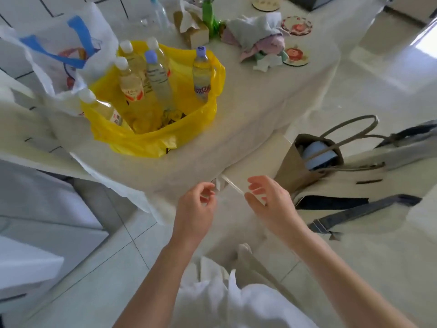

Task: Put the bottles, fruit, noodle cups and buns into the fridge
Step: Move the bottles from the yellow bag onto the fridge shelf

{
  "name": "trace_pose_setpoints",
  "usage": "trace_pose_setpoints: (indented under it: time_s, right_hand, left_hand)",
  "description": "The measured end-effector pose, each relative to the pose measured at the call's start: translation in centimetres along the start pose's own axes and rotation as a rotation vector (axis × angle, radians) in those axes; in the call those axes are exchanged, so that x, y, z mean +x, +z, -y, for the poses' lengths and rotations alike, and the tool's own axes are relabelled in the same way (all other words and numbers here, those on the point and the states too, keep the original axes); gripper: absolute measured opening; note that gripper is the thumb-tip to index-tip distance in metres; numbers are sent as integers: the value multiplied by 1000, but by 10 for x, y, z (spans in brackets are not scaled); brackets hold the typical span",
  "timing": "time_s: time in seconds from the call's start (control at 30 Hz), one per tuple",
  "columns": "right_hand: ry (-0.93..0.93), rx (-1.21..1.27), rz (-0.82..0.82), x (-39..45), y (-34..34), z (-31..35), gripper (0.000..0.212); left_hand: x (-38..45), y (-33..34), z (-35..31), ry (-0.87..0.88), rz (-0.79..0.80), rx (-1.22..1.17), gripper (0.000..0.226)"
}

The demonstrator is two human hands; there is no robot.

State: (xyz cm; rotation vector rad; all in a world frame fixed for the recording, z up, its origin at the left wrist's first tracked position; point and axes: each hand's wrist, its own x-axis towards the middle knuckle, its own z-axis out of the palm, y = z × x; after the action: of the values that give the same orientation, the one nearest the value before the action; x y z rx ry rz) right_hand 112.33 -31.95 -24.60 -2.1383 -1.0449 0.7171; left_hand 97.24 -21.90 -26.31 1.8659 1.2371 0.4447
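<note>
A yellow plastic bag (151,140) stands open on the white-covered table (260,100) and holds several bottles of pale drink; one with a purple cap (201,72) is on its right side, another with a white cap (128,79) towards the left. A white bag with blue handles (68,55) stands behind it at the left. My left hand (196,209) and my right hand (269,200) hover below the table's near corner, apart from the bags, with fingers loosely curled and nothing in them.
A chair at the right carries a tan tote bag (312,157) and a cream bag with dark straps (354,204). Crumpled cloths (260,36), a green bottle (209,17) and coasters lie at the table's far side. A white appliance (30,233) stands at the left.
</note>
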Motion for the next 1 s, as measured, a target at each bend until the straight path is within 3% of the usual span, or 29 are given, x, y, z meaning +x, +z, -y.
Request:
trace_pose_setpoints:
  time_s: [0.27, 0.5, 0.87, 1.0]
  right_hand:
    - [-153, -33, 174, 67, -29, -1, 33]
    - [-182, 8, 243, 150, -32, 28, 36]
    - [-160, 76, 43, 316, -11, 85, 50]
    - [-166, 84, -13, 366, 8, 105, 66]
  left_hand:
    - [22, 18, -30, -122, -165, -30, 17]
    - [91, 2, -43, -172, -272, -48, 24]
    - [265, -53, -42, -190, -393, -154, 61]
    - [313, -70, -40, -176, -458, -131, 72]
